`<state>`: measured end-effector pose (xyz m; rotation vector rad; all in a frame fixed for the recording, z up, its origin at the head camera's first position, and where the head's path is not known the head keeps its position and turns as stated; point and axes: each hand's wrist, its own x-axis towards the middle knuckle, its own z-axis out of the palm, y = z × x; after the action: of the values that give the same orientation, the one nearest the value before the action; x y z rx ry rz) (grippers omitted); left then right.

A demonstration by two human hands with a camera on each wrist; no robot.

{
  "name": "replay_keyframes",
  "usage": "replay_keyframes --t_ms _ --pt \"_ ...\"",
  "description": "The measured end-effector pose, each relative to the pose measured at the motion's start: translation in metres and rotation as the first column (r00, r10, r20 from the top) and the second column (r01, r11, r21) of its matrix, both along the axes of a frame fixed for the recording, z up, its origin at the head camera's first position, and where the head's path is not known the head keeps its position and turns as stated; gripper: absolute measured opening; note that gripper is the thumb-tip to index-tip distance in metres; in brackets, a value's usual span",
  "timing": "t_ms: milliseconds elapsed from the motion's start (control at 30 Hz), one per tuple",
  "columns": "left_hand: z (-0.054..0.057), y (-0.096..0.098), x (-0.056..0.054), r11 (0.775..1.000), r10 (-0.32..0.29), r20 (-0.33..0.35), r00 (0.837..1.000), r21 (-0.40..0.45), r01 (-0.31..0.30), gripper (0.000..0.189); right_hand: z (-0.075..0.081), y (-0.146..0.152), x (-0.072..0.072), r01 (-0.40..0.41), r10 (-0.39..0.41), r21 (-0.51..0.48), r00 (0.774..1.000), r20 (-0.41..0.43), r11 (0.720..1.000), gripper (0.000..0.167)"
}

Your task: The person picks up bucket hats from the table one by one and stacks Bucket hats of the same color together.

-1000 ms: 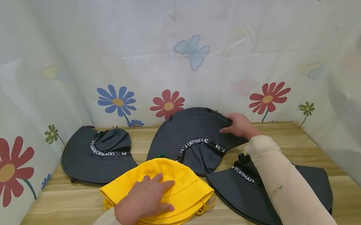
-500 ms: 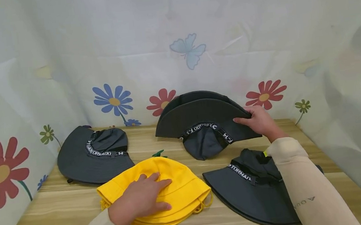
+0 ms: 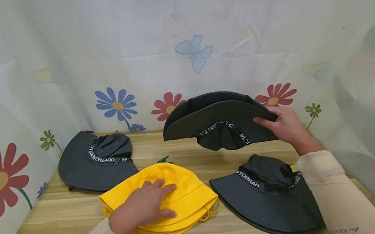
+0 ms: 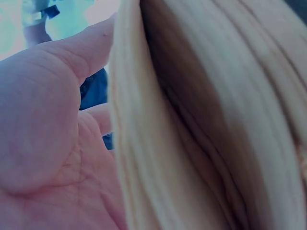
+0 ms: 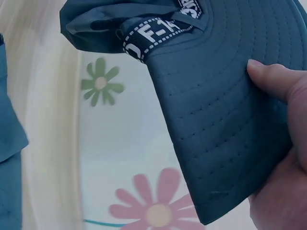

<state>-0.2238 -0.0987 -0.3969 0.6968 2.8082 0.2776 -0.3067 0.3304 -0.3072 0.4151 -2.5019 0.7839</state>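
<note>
Right fingers (image 3: 262, 121) pinch dark hat (image 3: 215, 116); yellow hats (image 3: 188, 193) apparently stacked

Head view: soft, even light, fairly sharp; faint sheen, soft shadow at right on white floral-printed fabric backdrop (image 3: 130, 31). Left wrist: stacked yellow fabric hats (image 4: 139, 158) blurred, washed out; top-left overexposed. Right wrist: bluish cast, clearer.

Head view looks down; close right wrist view shares the held, wide-brimmed dark-grey cloth hat (image 3: 220, 117); blurry left seems nearer.
</note>
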Motion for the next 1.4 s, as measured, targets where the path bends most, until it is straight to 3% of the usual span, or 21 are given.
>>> replay_keyframes --t_ms 133,267,333,400,467,500,567,667,700,767,800,833,867,933,1033,1067,1167,1233,1333,1400 --pt "0.003 -0.002 -0.001 0.999 0.000 0.005 1.000 0.048 0.000 0.076 0.010 -0.008 0.018 -0.002 0.004 0.018 0.995 -0.102 1.000 0.012" --pt "0.007 -0.006 -0.004 0.984 0.013 -0.001 1.000 0.179 -0.013 0.076 0.018 -0.015 0.032 -0.009 0.003 -0.033 0.984 -0.178 0.999 0.024" --pt "0.007 -0.008 -0.009 0.958 0.031 -0.048 0.998 0.286 -0.017 0.071 0.020 -0.019 0.037 -0.014 -0.002 -0.076 0.980 -0.200 0.997 0.023" --pt "0.007 -0.009 -0.015 0.906 0.062 -0.093 0.994 0.422 -0.017 0.064 0.021 -0.022 0.039 -0.030 0.003 -0.110 0.973 -0.231 0.993 0.021" --pt "0.008 -0.011 -0.020 0.823 0.108 -0.100 0.989 0.567 -0.032 0.057 0.019 -0.024 0.039 -0.072 0.032 -0.140 0.962 -0.272 0.988 0.023" --pt "0.010 -0.013 -0.023 0.768 0.125 -0.081 0.989 0.639 -0.044 0.055 0.017 -0.025 0.039 -0.101 0.051 -0.157 0.954 -0.294 0.982 0.025" --pt "0.014 -0.015 -0.028 0.634 0.151 0.004 0.989 0.767 -0.100 0.054 0.014 -0.025 0.038 -0.160 0.089 -0.185 0.936 -0.339 0.970 0.025" --pt "0.020 -0.019 -0.038 0.404 0.146 0.183 0.972 0.886 -0.227 0.057 0.011 -0.023 0.039 -0.244 0.144 -0.219 0.909 -0.391 0.945 0.015" --pt "0.021 -0.020 -0.042 0.326 0.120 0.244 0.962 0.906 -0.270 0.060 0.010 -0.021 0.039 -0.269 0.163 -0.219 0.899 -0.407 0.938 0.009" --pt "0.022 -0.021 -0.050 0.202 0.044 0.346 0.937 0.916 -0.348 0.065 0.009 -0.019 0.040 -0.321 0.202 -0.213 0.875 -0.440 0.923 0.012" --pt "0.022 -0.021 -0.054 0.152 -0.014 0.387 0.922 0.912 -0.381 0.068 0.009 -0.019 0.041 -0.356 0.231 -0.212 0.861 -0.454 0.910 0.016" --pt "0.021 -0.021 -0.057 0.119 -0.076 0.422 0.904 0.904 -0.412 0.072 0.009 -0.019 0.042 -0.405 0.268 -0.221 0.842 -0.468 0.887 0.021" --pt "0.021 -0.021 -0.059 0.102 -0.135 0.449 0.883 0.893 -0.438 0.074 0.009 -0.019 0.043 -0.433 0.290 -0.213 0.826 -0.484 0.876 0.023" --pt "0.020 -0.018 -0.061 0.122 -0.236 0.484 0.843 0.875 -0.468 0.075 0.010 -0.021 0.045 -0.488 0.331 -0.211 0.795 -0.508 0.847 0.024" --pt "0.019 -0.010 -0.058 0.200 -0.320 0.502 0.804 0.865 -0.461 0.072 0.011 -0.027 0.049 -0.556 0.374 -0.202 0.743 -0.555 0.806 0.023" --pt "0.018 -0.007 -0.056 0.227 -0.334 0.502 0.798 0.865 -0.448 0.070 0.012 -0.030 0.051 -0.559 0.373 -0.190 0.732 -0.571 0.807 0.024" --pt "0.014 0.003 -0.050 0.324 -0.345 0.482 0.806 0.867 -0.379 0.066 0.015 -0.037 0.055 -0.641 0.414 -0.199 0.670 -0.616 0.741 0.027" --pt "0.010 0.009 -0.047 0.367 -0.349 0.481 0.804 0.860 -0.355 0.064 0.016 -0.040 0.056 -0.679 0.431 -0.206 0.640 -0.636 0.705 0.028" --pt "0.007 0.013 -0.045 0.400 -0.375 0.492 0.786 0.851 -0.342 0.063 0.016 -0.043 0.057 -0.723 0.457 -0.209 0.605 -0.651 0.659 0.030" --pt "0.005 0.014 -0.044 0.396 -0.401 0.521 0.753 0.840 -0.370 0.065 0.015 -0.044 0.058 -0.733 0.467 -0.206 0.596 -0.653 0.648 0.032"
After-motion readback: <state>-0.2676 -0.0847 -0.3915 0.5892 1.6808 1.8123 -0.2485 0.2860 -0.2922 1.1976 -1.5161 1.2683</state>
